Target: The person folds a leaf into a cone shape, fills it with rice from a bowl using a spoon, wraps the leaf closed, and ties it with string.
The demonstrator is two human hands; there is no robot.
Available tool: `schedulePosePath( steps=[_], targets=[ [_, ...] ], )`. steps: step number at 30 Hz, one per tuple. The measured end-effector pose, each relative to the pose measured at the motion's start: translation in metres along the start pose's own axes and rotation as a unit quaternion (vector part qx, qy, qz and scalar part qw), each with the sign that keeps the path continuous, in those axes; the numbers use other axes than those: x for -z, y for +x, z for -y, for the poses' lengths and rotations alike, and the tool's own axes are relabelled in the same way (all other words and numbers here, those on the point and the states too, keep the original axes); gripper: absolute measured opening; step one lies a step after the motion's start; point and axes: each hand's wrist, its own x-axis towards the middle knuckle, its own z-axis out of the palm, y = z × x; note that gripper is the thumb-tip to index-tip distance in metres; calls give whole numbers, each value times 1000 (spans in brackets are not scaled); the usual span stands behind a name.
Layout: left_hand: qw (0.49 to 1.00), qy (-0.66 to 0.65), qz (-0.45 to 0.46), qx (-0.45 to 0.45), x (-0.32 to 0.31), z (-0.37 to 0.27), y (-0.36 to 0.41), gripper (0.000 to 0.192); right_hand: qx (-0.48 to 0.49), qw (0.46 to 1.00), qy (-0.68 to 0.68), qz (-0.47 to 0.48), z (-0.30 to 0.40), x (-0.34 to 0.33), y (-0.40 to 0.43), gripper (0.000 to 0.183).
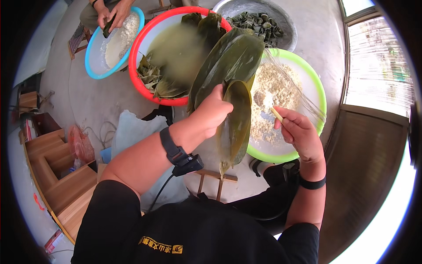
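Note:
Several broad green leaves are gripped in my left hand, spread out above the gap between two basins. The front leaf curls lengthwise, its tip hanging down. A spoon's pale handle is pinched in the fingers of my right hand; its bowl is heaped with white rice. Under the spoon, more rice grains lie in a basin with a lime-green rim. Thin strings drape across that basin from the leaves to its right rim.
A red-rimmed basin holds cloudy water and leaves. Beyond it, a metal basin contains many wrapped leaf parcels. At upper left, another person's hands hold a leaf over a blue-rimmed basin. A wooden stool stands near my legs.

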Motion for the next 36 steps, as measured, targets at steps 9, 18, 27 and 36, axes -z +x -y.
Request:
schedulePosePath(
  steps=[9,18,27,36],
  targets=[
    [997,2,56,45,-11,18,-12,64,260,873,-408,-54,-31,-44,5,38],
    [998,-4,56,32,-5,30,-23,63,290,789,-530,-108,-27,-58,-13,41],
    [1000,24,-7,0,-3,27,-33,63,183,849,-461,-184,-50,-10,20,31],
    [999,-50,-6,11,8,8,-28,63,19,874,-475,-101,-85,1,72,23]
  ],
)
